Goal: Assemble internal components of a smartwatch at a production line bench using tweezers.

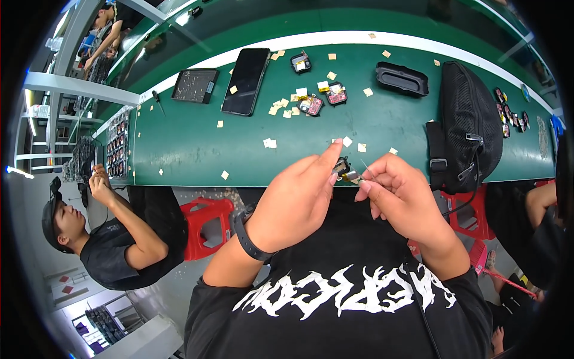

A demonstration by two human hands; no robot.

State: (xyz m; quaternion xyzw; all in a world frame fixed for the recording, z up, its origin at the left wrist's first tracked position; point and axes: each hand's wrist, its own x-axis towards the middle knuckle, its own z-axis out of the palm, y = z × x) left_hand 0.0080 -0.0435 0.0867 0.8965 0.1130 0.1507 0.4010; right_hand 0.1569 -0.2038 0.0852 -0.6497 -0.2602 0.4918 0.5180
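Just over the near edge of the green table, my left hand (293, 200) is closed around a small black-cased electronic module (341, 166). My right hand (406, 197) meets it from the right, thumb and forefinger pinched on a small silver and yellow piece (351, 176) at the module's side. A thin, needle-like line sticks up beside the right fingertips; what it is I cannot make out. Farther back on the table lie similar modules with reddish boards, one (311, 106) beside another (336, 94), and a third (301, 62) near the far edge.
Small cream squares (287, 113) are scattered over the table (191, 149). A phone (254, 84), a shallow black tray (206, 81) and a screwdriver (158, 100) lie left; a black dish (402, 81) and a black bag (463, 107) lie right. Another person (125, 239) works at the left.
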